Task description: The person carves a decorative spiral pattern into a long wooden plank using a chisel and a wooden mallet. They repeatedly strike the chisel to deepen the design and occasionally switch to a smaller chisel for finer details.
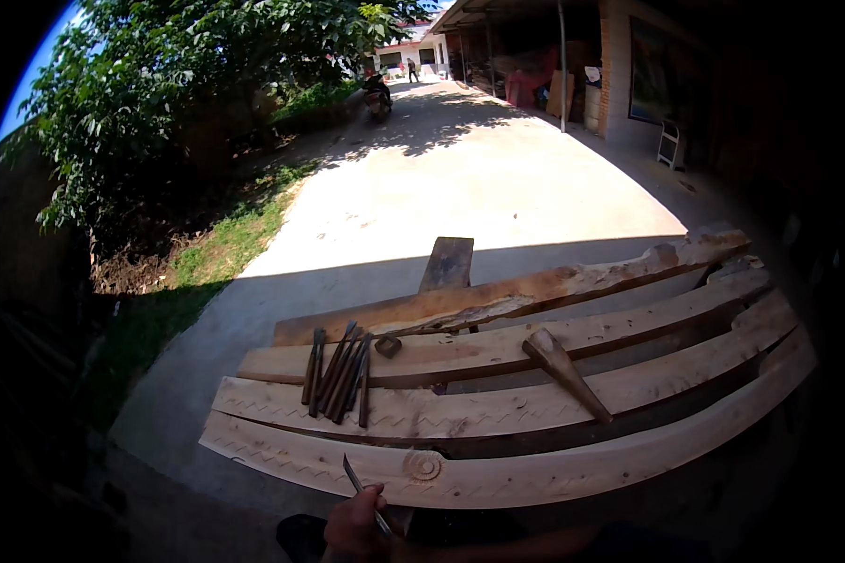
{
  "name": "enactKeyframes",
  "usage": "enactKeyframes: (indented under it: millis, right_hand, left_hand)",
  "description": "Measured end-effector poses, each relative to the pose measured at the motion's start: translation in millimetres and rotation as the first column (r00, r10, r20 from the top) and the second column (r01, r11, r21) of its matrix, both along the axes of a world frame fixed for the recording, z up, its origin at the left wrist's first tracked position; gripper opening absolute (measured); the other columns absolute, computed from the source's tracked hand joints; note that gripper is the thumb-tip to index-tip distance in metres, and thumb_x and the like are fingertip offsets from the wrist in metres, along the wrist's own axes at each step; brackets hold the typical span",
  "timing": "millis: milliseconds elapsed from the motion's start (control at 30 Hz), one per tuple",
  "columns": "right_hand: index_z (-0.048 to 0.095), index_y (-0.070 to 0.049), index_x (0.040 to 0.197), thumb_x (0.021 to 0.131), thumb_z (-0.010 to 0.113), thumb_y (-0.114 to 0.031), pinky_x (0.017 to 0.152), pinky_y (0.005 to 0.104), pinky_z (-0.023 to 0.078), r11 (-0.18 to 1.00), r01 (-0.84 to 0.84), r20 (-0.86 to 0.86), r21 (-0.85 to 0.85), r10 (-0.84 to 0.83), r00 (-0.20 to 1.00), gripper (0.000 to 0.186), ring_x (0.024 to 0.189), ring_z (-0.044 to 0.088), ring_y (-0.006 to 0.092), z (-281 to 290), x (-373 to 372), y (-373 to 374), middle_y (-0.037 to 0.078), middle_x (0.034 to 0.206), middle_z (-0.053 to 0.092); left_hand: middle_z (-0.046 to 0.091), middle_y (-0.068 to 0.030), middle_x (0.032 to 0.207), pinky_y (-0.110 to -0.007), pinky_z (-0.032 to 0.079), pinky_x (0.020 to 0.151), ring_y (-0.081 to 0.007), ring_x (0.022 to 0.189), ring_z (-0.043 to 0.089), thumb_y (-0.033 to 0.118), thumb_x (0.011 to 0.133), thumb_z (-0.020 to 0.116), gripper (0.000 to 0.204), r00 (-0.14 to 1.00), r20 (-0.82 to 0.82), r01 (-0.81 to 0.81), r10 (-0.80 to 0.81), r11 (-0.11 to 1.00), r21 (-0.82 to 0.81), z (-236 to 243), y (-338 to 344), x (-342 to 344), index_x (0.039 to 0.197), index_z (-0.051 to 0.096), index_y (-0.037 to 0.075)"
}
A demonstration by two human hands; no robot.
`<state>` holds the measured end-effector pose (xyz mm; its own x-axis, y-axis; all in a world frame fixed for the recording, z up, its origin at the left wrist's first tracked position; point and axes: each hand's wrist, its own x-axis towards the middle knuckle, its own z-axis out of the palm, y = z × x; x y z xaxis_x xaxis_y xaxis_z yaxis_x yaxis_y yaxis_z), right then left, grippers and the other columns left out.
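A slim carving knife [353,475] with a pointed, slanted blade is held in my left hand [352,522], fingers closed round it. The blade points up and away, over the near edge of the closest wooden plank [535,480]. Just right of the tip, a round rosette [423,465] is carved into that plank, and a zigzag line runs along its left part. My right forearm [526,546] reaches in from the lower right toward the knife's rear end. The right hand [402,550] is dark at the lower edge, its fingers hard to make out.
Several chisels [334,375] lie bunched across the middle planks, beside a small dark block [388,347]. Farther right rests a wooden mallet [568,373]. A rough-edged plank [516,293] lies beyond. Past these are a concrete yard [460,188], a tree [178,103], a parked motorbike [376,97] and a distant person [412,69].
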<state>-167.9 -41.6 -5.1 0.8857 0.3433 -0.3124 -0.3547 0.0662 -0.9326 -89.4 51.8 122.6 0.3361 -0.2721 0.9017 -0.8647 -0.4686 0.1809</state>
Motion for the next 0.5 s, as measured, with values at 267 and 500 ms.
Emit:
enactKeyframes:
  millis: [267, 500]
  right_hand:
    - [0.070, -0.009, 0.136, 0.105, 0.078, -0.032, 0.082, 0.0348, 0.059, 0.961, 0.248, 0.302, -0.120, -0.203, 0.931, 0.039, 0.084, 0.072, 0.0176, 53, 9, -43, 0.009, 0.102, 0.080]
    - [0.064, -0.013, 0.153, 0.099, 0.083, -0.032, 0.079, 0.0367, 0.063, 0.909, 0.294, 0.791, -0.296, 0.061, 0.609, 0.060, 0.084, 0.081, 0.0272, 67, 42, -67, 0.010, 0.105, 0.083]
  left_hand:
    - [0.073, -0.0124, 0.081, -0.047, 0.049, 0.056, -0.0328, 0.063, 0.065, 0.013, 0.103, 0.071, 0.020, 0.973, -0.102, -0.192, 0.208, 0.971, 0.145, -22, 48, -8, 0.121, 0.079, 0.006]
    - [0.062, -0.0058, 0.068, -0.043, 0.048, 0.052, -0.0269, 0.057, 0.062, 0.013, 0.100, 0.077, 0.017, 0.908, -0.076, -0.349, 0.412, 0.843, 0.409, -69, 66, -14, 0.115, 0.083, 0.019]
